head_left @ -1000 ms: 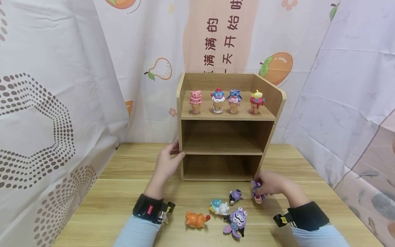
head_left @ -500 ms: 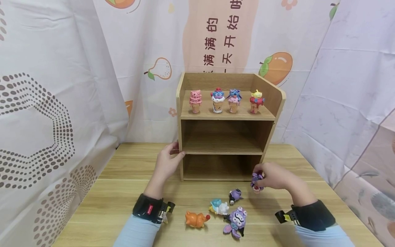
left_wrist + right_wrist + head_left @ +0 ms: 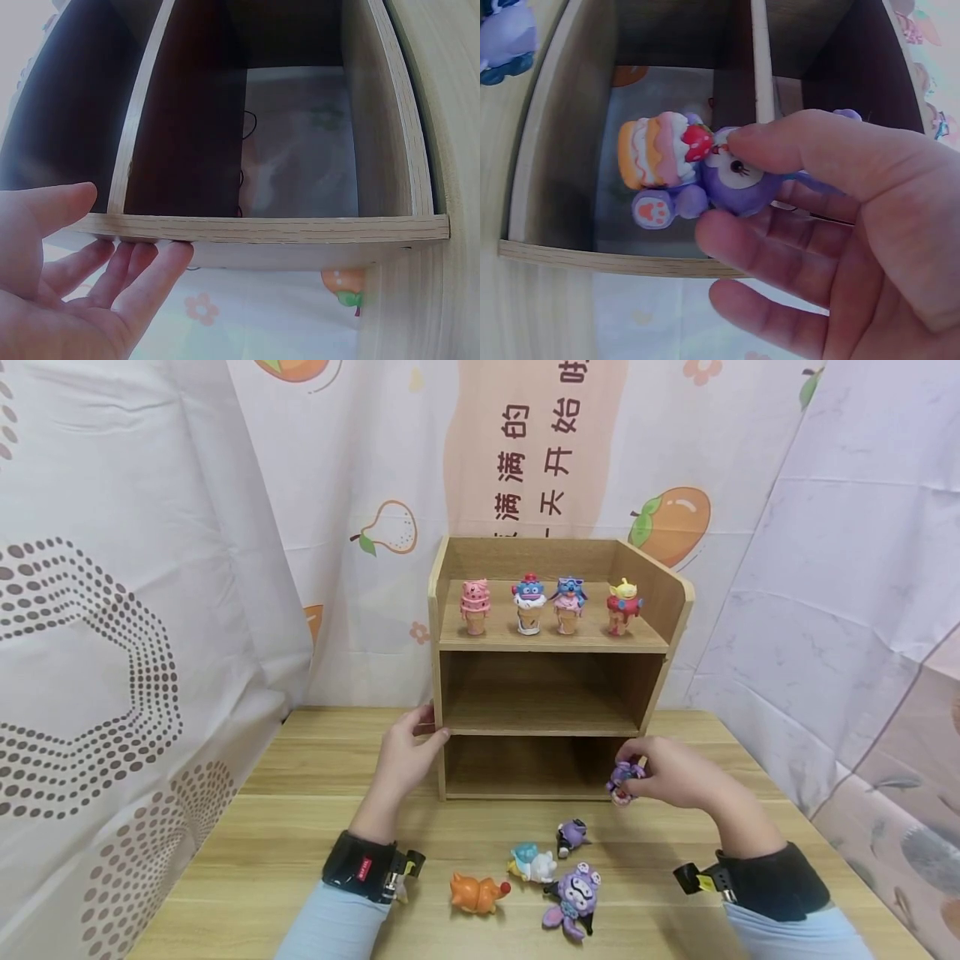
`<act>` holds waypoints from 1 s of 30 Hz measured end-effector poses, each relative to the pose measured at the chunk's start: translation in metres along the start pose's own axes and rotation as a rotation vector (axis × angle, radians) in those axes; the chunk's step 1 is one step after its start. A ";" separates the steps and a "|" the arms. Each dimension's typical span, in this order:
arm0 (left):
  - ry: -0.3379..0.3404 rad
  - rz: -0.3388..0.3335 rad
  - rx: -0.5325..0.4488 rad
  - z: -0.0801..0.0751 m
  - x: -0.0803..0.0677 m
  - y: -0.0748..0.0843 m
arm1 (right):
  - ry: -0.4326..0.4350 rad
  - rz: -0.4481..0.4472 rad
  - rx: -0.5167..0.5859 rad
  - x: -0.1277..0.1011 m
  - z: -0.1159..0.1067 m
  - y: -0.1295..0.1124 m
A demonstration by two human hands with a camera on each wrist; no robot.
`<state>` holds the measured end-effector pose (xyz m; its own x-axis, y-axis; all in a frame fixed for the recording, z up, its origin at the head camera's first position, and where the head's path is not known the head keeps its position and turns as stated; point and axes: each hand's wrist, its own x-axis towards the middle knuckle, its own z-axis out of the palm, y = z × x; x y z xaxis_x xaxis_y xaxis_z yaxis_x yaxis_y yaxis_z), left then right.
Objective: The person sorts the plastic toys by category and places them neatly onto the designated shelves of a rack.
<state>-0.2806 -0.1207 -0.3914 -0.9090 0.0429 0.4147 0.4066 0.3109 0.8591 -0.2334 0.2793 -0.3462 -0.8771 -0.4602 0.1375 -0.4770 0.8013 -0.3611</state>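
My right hand (image 3: 660, 774) pinches a small purple figurine holding a cake (image 3: 697, 176) between thumb and fingers, just in front of the bottom right corner of the wooden shelf unit (image 3: 551, 643). In the head view that purple figurine (image 3: 624, 777) hangs above the table. My left hand (image 3: 408, 752) rests with straight fingers against the shelf's left side wall (image 3: 262, 227), thumb on its front edge. Several cone figurines (image 3: 529, 604) stand on the top shelf. The middle and bottom shelves hold nothing.
On the wooden table (image 3: 247, 843) in front of the shelf lie an orange figurine (image 3: 477, 894), a white and blue one (image 3: 532, 863), a small dark purple one (image 3: 572, 836) and a larger purple one (image 3: 574, 899). Printed curtains hang behind and on both sides.
My right hand has lifted the purple cake figurine off the table and carried it up toward the shelf's bottom right corner. The left hand has stayed on the shelf's side.
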 end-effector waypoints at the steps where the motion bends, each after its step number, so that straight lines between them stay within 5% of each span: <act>1: 0.001 -0.001 -0.002 0.000 0.000 0.000 | 0.012 -0.007 -0.005 0.000 -0.002 -0.001; 30: 0.033 0.013 0.064 0.002 0.003 0.001 | 0.371 -0.065 -0.137 0.014 -0.048 -0.023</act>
<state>-0.2830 -0.1185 -0.3896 -0.8998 0.0161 0.4361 0.4104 0.3709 0.8331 -0.2374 0.2729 -0.2921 -0.7937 -0.3626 0.4885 -0.5132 0.8302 -0.2177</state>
